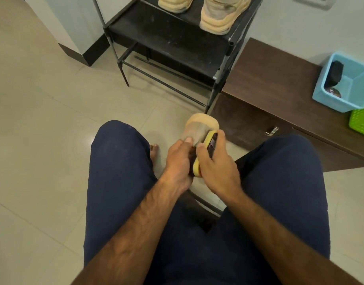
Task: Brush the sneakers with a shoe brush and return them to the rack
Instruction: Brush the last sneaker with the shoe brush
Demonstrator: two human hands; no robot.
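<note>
Sneaker points toe-first toward rack, left hand gripping its near end; right hand clamps brush along its right flank (lengthwise strokes suit).

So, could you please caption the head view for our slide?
Left hand grips sneaker; right hand holds yellow brush against it.

Between the knees: held sneaker, beige-grey upper, thick peach sole, toe pointing away toward the rack, gripped by the left hand. Against its right side: shoe brush, yellow body with a dark centre, fingers of the right hand curled round it. Ahead on the floor: shoe rack, black tube frame, dusty black shelves. On an upper shelf: second sneaker and third sneaker, same colours, side by side, not touching.
</note>
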